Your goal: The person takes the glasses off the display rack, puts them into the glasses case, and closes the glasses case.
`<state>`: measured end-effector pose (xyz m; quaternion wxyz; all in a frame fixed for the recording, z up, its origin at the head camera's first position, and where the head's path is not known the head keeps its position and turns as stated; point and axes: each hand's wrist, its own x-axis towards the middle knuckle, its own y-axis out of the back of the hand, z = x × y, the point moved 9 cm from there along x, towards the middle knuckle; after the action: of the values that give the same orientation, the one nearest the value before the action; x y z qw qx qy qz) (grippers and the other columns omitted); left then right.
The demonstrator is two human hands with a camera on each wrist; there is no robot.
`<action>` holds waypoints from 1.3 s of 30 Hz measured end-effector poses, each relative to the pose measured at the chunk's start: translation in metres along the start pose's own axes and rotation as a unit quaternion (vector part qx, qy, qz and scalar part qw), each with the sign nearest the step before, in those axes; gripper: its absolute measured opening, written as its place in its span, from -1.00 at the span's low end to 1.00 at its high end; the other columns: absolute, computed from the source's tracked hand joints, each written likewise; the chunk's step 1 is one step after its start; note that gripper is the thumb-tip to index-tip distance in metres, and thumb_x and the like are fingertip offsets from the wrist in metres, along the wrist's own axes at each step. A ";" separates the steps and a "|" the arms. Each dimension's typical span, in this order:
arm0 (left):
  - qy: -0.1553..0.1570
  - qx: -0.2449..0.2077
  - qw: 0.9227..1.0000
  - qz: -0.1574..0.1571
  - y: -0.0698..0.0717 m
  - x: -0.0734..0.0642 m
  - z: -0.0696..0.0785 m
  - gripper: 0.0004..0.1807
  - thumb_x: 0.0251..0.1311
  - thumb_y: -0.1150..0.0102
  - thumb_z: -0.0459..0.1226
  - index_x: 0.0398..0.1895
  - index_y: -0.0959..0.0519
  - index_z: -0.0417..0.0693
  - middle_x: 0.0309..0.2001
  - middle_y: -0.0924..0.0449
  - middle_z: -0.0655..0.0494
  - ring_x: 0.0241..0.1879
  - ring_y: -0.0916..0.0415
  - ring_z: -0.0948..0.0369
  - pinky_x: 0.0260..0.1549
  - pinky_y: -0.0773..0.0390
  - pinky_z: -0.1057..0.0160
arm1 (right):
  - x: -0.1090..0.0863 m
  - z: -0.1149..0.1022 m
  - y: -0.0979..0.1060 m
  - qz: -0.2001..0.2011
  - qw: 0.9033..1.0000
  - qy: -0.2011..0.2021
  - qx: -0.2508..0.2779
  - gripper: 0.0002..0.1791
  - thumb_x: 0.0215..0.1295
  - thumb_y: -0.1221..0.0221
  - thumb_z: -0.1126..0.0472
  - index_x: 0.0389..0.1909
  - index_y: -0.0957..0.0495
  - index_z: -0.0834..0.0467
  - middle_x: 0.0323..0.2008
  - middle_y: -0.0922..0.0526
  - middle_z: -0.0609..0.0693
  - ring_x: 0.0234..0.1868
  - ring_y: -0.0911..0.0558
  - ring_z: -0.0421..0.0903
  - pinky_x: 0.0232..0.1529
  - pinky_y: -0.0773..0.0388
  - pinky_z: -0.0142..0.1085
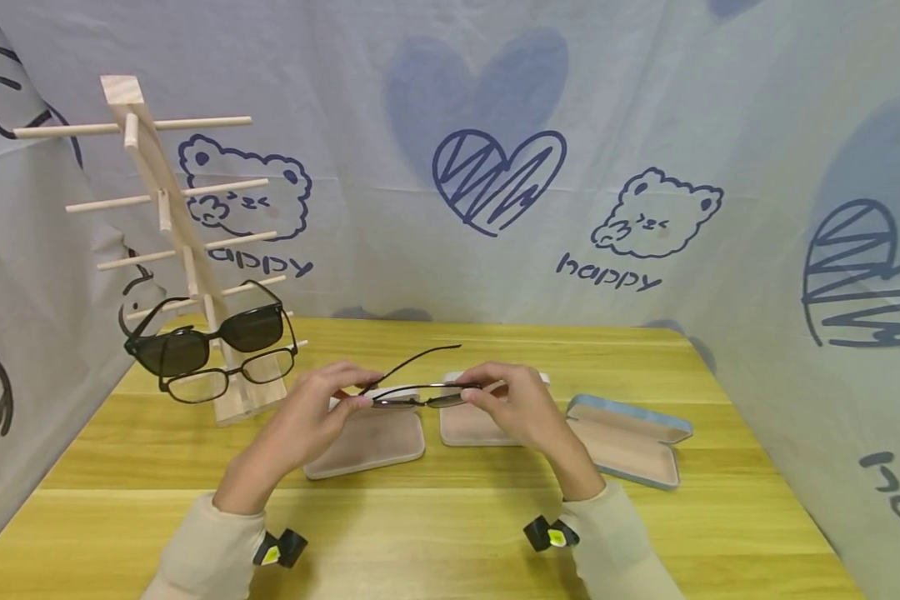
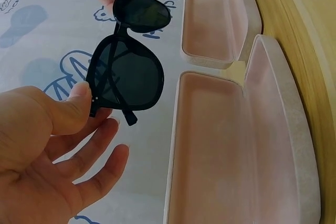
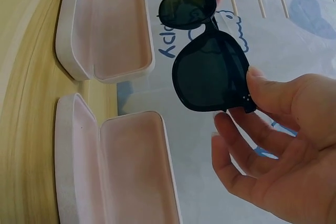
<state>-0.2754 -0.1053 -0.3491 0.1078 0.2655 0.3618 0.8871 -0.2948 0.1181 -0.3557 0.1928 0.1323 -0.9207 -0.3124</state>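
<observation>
Bkgd: pale cloth (image 1: 375, 258) w/ blue hearts, bears + "happy" lettering is hanging behind & both sides of tbl, creases showing. Yellowish wood-grain table (image 1: 435, 533) is running back to the cloth. At L, wooden peg stand (image 1: 157, 162) is holding dark sunglasses (image 1: 251, 329) approx. low on the post, w/ clear-lens specs (image 1: 268, 367) hanging just below. Two open pink-lined cases, L case (image 1: 367, 450) & mid case (image 1: 472, 429), are lying side by side, small gap betw.; open blue case (image 1: 637, 412) is sitting to R, also pink inside.

Held pr. of black sunglasses (image 2: 128, 72) is hovering above tbl, nr. L + mid cases, clear of both linings. L hand (image 1: 322, 408) is pinching one end of frame, thumb vs. fingers; R hand (image 1: 517, 408) is pinching the opp. end likewise. Remaining fingers of both are curving loosely.
</observation>
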 end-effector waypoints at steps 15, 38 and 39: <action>-0.008 0.004 1.000 0.009 0.000 0.000 0.001 -0.71 0.25 -0.34 -0.45 0.04 -0.74 -0.15 -0.03 -0.78 0.01 -0.16 -0.72 0.15 -0.17 -0.71 0.22 | 0.000 0.001 0.004 0.047 0.998 -0.009 -0.030 -0.86 0.31 -0.39 0.25 -0.13 -0.79 0.11 -0.10 -0.74 0.03 -0.15 -0.64 -0.10 -0.14 -0.66 -0.33; -0.027 0.014 0.999 0.011 0.000 -0.003 0.003 -0.74 0.25 -0.30 -0.49 -0.02 -0.76 -0.16 -0.08 -0.79 0.02 -0.11 -0.72 0.12 -0.15 -0.73 0.15 | 0.002 0.006 -0.005 0.022 1.000 0.001 -0.009 -0.86 0.35 -0.34 0.26 -0.11 -0.76 0.13 -0.12 -0.80 0.03 -0.17 -0.72 -0.10 -0.15 -0.71 -0.25; -0.027 0.015 0.999 0.011 0.000 -0.003 0.003 -0.74 0.25 -0.31 -0.49 -0.02 -0.76 -0.16 -0.08 -0.79 0.02 -0.11 -0.72 0.12 -0.15 -0.73 0.15 | 0.002 0.007 -0.006 0.019 1.000 0.000 -0.005 -0.86 0.36 -0.33 0.26 -0.10 -0.76 0.13 -0.12 -0.80 0.04 -0.17 -0.72 -0.09 -0.14 -0.71 -0.23</action>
<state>-0.2712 -0.1051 -0.3488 0.1033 0.2949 0.3688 0.8754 -0.2993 0.1163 -0.3640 0.1992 0.1135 -0.9216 -0.3131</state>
